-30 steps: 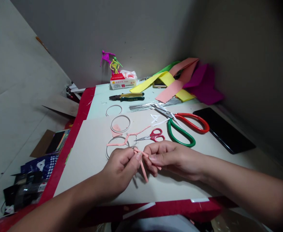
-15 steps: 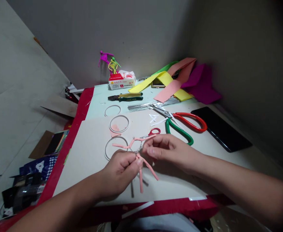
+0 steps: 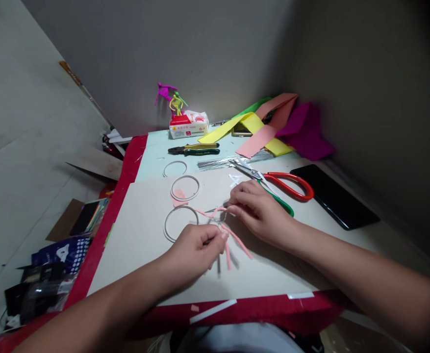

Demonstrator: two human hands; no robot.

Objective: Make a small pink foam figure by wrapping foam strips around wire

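Between my hands is a small wire figure [image 3: 238, 241] with limbs wrapped in pink paper strip and bare twisted wire at its middle. My left hand [image 3: 196, 247] pinches it near the top of the legs, which hang down over the board. My right hand [image 3: 256, 208], thumb and fingers closed, grips the wrapped arm on the right side. The other pink arm points left, towards a coil of wire [image 3: 166, 230] on the board. A thin scissor blade shows behind the figure; its handle is hidden by my right hand.
Large scissors [image 3: 290, 186] with red and green handles lie beside a black phone [image 3: 341, 198]. Behind are pliers [image 3: 194, 149], straight wires [image 3: 218, 164], coloured crepe strips [image 3: 253, 130], and a tissue pack [image 3: 189, 125] with small figures [image 3: 176, 104]. A red edge [image 3: 273, 314] borders the near side.
Both hands and the figure have moved right and slightly away from me. My right hand has closed further onto the figure's arm and now covers the small scissors' red handle.
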